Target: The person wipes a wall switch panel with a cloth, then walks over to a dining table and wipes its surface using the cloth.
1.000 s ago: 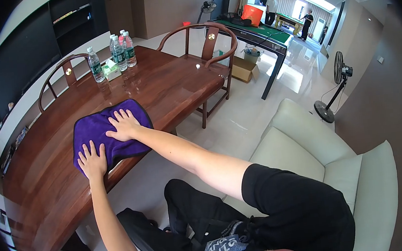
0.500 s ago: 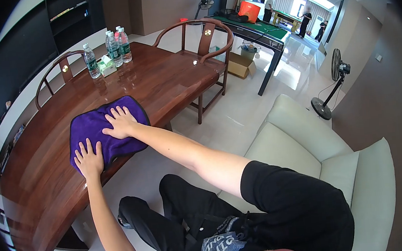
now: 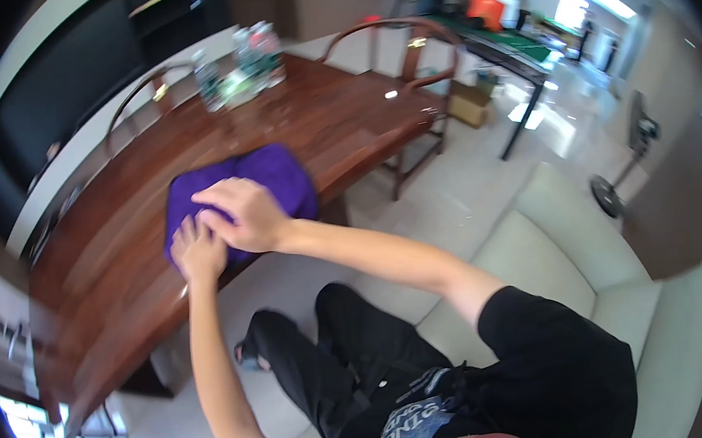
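Purple cloth (image 3: 283,175) looks soft, light, best pinched by an edge; left hand (image 3: 201,255) lies open on it; right hand (image 3: 254,218) blurred, grip unclear.

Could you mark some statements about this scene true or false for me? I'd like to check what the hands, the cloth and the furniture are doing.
1. The purple cloth lies on the wooden table. True.
2. The left hand and right hand are at opposite ends of the table. False: the left hand and right hand are close together at the cloth.
3. A green and white tissue box sits beside clear bottles. True.
4. The sofa is bright red. False: the sofa is pale.
5. The fan stands on the table. False: the fan stands on the floor.
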Motion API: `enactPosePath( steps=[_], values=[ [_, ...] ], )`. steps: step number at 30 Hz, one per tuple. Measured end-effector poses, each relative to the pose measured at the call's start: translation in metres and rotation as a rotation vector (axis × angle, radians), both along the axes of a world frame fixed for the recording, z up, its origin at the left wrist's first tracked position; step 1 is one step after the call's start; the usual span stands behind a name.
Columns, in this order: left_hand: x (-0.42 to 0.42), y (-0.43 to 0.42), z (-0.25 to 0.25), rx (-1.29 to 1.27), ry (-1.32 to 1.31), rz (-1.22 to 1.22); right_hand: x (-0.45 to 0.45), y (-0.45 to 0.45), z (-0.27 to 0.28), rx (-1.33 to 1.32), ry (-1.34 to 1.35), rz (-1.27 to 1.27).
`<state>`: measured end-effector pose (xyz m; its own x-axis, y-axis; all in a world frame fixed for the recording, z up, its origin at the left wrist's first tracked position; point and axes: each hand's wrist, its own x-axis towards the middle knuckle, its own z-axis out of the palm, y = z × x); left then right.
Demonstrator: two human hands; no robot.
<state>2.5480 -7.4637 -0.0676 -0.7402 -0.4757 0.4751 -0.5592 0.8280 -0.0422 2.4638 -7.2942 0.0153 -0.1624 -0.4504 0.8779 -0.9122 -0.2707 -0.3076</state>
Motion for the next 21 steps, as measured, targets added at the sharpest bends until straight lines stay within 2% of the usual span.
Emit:
enactPosePath(
  steps=[1,2,3,4,5,6,8,10,11,15,21],
  values=[
    [-0.013,-0.031,-0.033,0.033,0.117,-0.140,0.027,0.023,0.025,-0.116,0.007,0.102],
    [-0.007,0.000,0.008,0.190,-0.107,-0.040,0.048,0.048,0.048,-0.229,-0.002,0.207],
    [-0.005,-0.005,-0.020,-0.069,0.128,-0.049,0.071,0.069,0.068,-0.287,0.019,0.291],
    [-0.006,-0.001,-0.021,-0.066,0.240,-0.076,0.080,0.089,0.082,-0.311,0.091,0.312],
    [-0.008,0.002,-0.019,0.038,0.216,-0.024,0.090,0.123,0.104,-0.165,0.121,0.390],
    [-0.007,0.006,-0.012,0.091,0.217,-0.011,0.101,0.135,0.106,-0.270,0.071,0.427],
    [-0.006,0.011,-0.001,0.104,0.100,0.046,0.108,0.157,0.113,-0.182,-0.021,0.466],
    [-0.012,0.005,-0.010,0.098,0.130,0.060,0.101,0.156,0.114,-0.402,0.221,0.440],
    [-0.012,0.003,-0.011,0.135,0.125,0.071,0.098,0.156,0.114,-0.410,0.246,0.434],
    [-0.014,0.005,-0.005,0.240,0.077,0.069,0.094,0.169,0.107,-0.231,0.165,0.425],
    [-0.008,0.011,0.000,0.250,0.047,0.065,0.086,0.180,0.095,-0.163,0.134,0.391]
  ],
)
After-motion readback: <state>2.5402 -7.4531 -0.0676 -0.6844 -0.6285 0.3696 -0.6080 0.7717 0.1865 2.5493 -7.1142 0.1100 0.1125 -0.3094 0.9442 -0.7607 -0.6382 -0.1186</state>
